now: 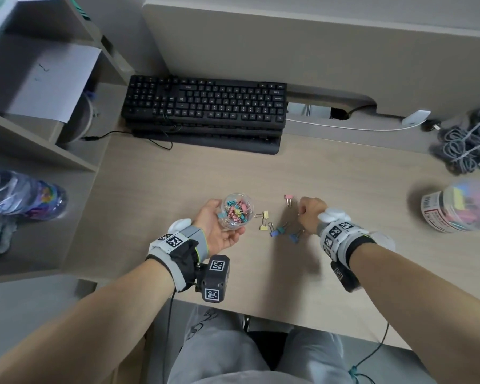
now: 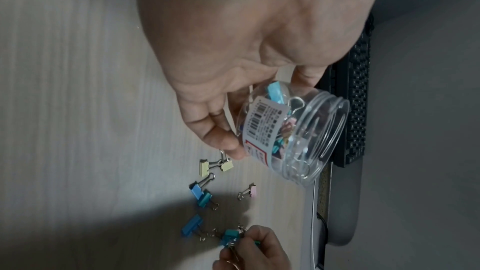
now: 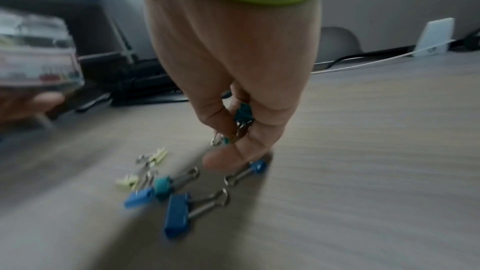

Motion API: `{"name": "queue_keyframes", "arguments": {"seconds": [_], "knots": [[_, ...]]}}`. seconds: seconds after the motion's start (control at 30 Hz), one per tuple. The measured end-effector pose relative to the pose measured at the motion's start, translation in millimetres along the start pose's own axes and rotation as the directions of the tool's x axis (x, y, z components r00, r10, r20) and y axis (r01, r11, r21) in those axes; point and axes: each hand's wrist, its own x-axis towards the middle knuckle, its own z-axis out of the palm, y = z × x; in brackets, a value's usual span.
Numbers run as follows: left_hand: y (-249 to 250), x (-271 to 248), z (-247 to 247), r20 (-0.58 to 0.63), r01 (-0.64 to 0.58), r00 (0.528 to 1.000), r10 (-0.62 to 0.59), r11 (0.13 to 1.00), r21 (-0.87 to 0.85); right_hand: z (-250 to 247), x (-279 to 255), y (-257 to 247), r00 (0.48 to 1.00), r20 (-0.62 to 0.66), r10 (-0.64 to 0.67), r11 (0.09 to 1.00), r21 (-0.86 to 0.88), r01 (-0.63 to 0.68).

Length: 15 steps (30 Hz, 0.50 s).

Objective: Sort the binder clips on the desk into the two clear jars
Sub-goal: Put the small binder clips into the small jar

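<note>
My left hand [image 1: 219, 225] grips a small clear jar [image 1: 237, 207], lifted and tilted, with several coloured binder clips inside; the left wrist view shows the jar [image 2: 298, 135] with its barcode label. My right hand [image 1: 309, 214] is curled and pinches teal binder clips [image 3: 242, 114], also seen in the left wrist view as teal clips [image 2: 231, 235]. Loose clips lie on the desk between the hands: two yellow clips [image 1: 264, 220], blue and teal clips [image 1: 277, 230], another blue clip [image 1: 295, 236] and a pink clip [image 1: 288, 199]. A second, larger clear jar [image 1: 455, 209] with clips lies at the far right.
A stack of black keyboards [image 1: 205, 109] sits at the back of the desk [image 1: 178, 189]. Coiled grey cables [image 1: 466, 142] lie at the back right beside a white adapter [image 1: 416, 117]. Shelves with a plastic bottle [image 1: 22, 195] stand on the left.
</note>
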Motion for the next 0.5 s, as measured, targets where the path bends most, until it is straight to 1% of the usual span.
{"name": "queue_keyframes", "arguments": {"seconds": [0.07,0.1,0.13,0.17,0.23,0.3,0.37,0.43,0.5], "knots": [[0.7,0.3,9.2,0.012,-0.002,1.000,0.002,1.000,0.019,-6.2,5.5,16.8,0.999,-0.033,0.014,0.981,0.191,-0.008],[1.1,1.4,12.3,0.011,-0.003,1.000,0.003,1.000,0.023,-9.3,3.6,18.5,1.000,-0.027,0.005,0.957,0.291,0.003],[1.6,2.3,15.3,0.011,-0.005,1.000,0.005,1.000,0.027,-15.9,-4.3,14.5,0.999,-0.033,-0.017,0.911,0.411,0.029],[2.0,2.7,21.0,0.014,-0.006,1.000,0.005,0.999,0.036,-25.5,-15.8,9.2,0.998,-0.045,-0.045,0.845,0.531,0.062],[2.0,2.3,33.6,0.029,-0.005,1.000,0.004,0.998,0.057,-43.2,-34.8,0.1,0.991,-0.077,-0.113,0.704,0.698,0.135],[1.7,2.3,46.5,0.053,-0.005,0.999,0.001,0.997,0.079,-61.0,-55.8,-11.3,0.970,-0.127,-0.208,0.613,0.756,0.231],[2.3,2.3,55.2,0.067,-0.011,0.998,0.005,0.996,0.083,-72.9,-71.9,-24.8,0.938,-0.155,-0.309,0.583,0.749,0.316],[2.3,1.2,67.4,0.088,-0.024,0.996,0.016,0.995,0.096,-82.7,-84.0,-33.1,0.908,-0.166,-0.385,0.602,0.700,0.383],[2.7,-1.4,78.5,0.121,-0.047,0.992,0.033,0.993,0.112,-87.4,-91.9,-38.8,0.889,-0.169,-0.425,0.654,0.622,0.431]]}}
